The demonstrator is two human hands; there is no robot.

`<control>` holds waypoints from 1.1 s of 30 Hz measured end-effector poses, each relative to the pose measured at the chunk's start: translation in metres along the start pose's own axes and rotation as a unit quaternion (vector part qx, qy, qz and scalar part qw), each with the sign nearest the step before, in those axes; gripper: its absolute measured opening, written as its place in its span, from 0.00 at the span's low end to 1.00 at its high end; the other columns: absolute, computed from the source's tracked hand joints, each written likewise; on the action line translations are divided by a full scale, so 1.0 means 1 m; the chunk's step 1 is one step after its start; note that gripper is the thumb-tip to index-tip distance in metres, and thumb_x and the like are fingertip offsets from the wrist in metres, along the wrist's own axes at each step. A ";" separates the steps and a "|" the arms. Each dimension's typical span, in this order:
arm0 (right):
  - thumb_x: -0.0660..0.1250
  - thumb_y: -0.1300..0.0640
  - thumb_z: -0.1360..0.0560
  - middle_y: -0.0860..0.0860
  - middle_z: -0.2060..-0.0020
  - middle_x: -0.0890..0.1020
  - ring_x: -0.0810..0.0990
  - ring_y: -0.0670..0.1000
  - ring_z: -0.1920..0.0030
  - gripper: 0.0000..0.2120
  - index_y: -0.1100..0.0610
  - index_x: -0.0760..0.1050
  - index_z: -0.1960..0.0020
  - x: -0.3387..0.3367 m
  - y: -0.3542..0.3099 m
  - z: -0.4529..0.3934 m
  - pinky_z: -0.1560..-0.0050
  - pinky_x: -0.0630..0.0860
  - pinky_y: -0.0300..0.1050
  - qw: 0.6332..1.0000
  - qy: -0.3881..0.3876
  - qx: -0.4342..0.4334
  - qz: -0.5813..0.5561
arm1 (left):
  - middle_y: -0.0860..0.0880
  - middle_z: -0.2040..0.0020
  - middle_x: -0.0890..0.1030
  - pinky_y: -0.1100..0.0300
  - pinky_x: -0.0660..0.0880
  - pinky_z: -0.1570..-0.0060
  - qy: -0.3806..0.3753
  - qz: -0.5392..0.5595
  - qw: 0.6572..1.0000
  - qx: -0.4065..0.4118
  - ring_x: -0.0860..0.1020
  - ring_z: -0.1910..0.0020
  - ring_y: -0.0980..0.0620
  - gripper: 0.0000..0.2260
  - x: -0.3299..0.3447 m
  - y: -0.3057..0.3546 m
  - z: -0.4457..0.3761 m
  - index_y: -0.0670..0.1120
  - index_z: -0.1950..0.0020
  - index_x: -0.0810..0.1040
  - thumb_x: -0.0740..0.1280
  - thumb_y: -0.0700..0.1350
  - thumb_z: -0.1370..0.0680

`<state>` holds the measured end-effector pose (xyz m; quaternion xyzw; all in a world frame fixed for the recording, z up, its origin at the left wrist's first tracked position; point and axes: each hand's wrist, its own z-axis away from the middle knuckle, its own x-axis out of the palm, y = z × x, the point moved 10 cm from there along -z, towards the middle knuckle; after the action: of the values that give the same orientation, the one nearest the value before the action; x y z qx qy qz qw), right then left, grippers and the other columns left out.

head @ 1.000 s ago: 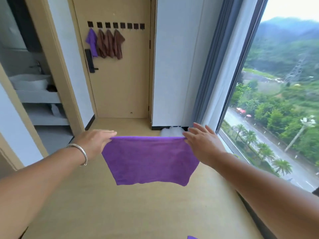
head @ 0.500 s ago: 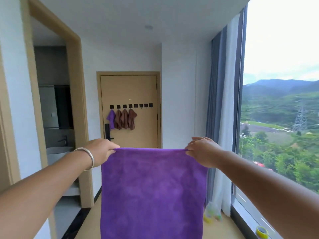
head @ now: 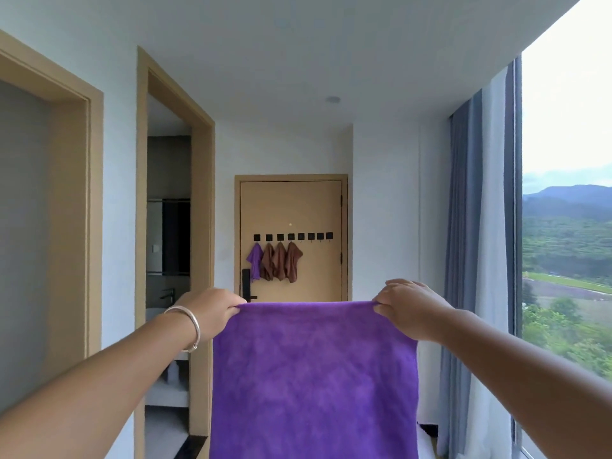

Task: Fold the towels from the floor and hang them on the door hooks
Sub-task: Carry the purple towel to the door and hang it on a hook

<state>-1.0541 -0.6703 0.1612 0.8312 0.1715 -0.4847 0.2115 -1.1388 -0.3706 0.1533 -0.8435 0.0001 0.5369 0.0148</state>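
A: Where is the purple towel (head: 313, 376) right now?

B: Held up in the air in front of the person, hanging flat from its top edge at about 6 o'clock in the view. The left hand (head: 212, 313) pinches the top left corner, and the right hand (head: 409, 309) pinches the top right corner. Each grip is closed on the cloth, fingers curled over the hem.

A: How do you expect it to handle?

B: Soft and light, I judge. It drapes straight down with no stiffness, and the top edge sags only slightly between the two hands. It looks like plush microfibre, so probably not slippery, but limp: let go of one corner and that side will likely drop.

A: So where should one take hold for the fold?

B: The top corners, as now, seem right. Bringing the two corners together would halve it lengthwise; the lower edge runs out of view, so I cannot tell how it hangs down there.

A: And the hooks?

B: The door (head: 291, 240) stands at 12 o'clock, well apart from the hands. Its row of hooks (head: 293, 236) already carries a small purple towel (head: 255, 265) and three brown towels (head: 280, 266) on the left four; the hooks toward 3 o'clock look free.

A: Any risk?

B: A thick folded bundle may slide off a small hook, I suspect.
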 end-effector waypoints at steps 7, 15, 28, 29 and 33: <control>0.50 0.46 0.18 0.45 0.46 0.80 0.71 0.48 0.36 0.19 0.49 0.79 0.48 0.030 -0.006 -0.055 0.31 0.63 0.48 1.000 0.009 -0.014 -0.007 | 0.57 0.62 0.79 0.64 0.68 0.65 0.031 -0.030 0.999 -0.022 0.76 0.62 0.58 0.15 0.019 -0.030 -0.043 0.56 0.59 0.76 0.54 0.52 0.17; 0.49 0.46 0.18 0.45 0.48 0.79 0.71 0.48 0.38 0.19 0.48 0.79 0.46 0.082 0.030 -0.160 0.33 0.64 0.47 0.999 0.027 -0.036 -0.006 | 0.57 0.60 0.79 0.62 0.72 0.61 0.039 -0.042 0.998 -0.036 0.76 0.60 0.57 0.15 0.057 -0.055 -0.147 0.56 0.60 0.75 0.53 0.50 0.17; 0.50 0.47 0.18 0.46 0.53 0.78 0.73 0.49 0.44 0.19 0.49 0.79 0.49 0.173 0.119 -0.318 0.37 0.67 0.46 0.998 0.039 -0.026 -0.046 | 0.56 0.59 0.79 0.59 0.70 0.54 0.044 -0.063 0.997 -0.025 0.76 0.56 0.55 0.16 0.125 -0.068 -0.327 0.54 0.57 0.77 0.53 0.48 0.17; 0.50 0.47 0.18 0.45 0.53 0.78 0.73 0.48 0.44 0.18 0.49 0.78 0.50 0.183 0.123 -0.328 0.37 0.67 0.46 0.998 0.041 -0.026 -0.046 | 0.56 0.58 0.80 0.60 0.70 0.54 0.040 -0.060 0.997 -0.025 0.76 0.56 0.55 0.16 0.134 -0.071 -0.340 0.54 0.57 0.77 0.53 0.48 0.17; 0.49 0.47 0.17 0.45 0.50 0.79 0.72 0.48 0.41 0.19 0.48 0.78 0.47 0.221 0.144 -0.377 0.36 0.65 0.46 0.998 0.045 -0.016 -0.042 | 0.57 0.58 0.79 0.63 0.70 0.55 0.041 -0.058 0.997 -0.025 0.76 0.57 0.57 0.15 0.171 -0.087 -0.401 0.55 0.58 0.76 0.54 0.49 0.17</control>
<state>-0.6029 -0.5795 0.1596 0.8408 0.2240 -0.4520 0.1964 -0.7020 -0.2914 0.1704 -0.8636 -0.0623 0.4998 0.0246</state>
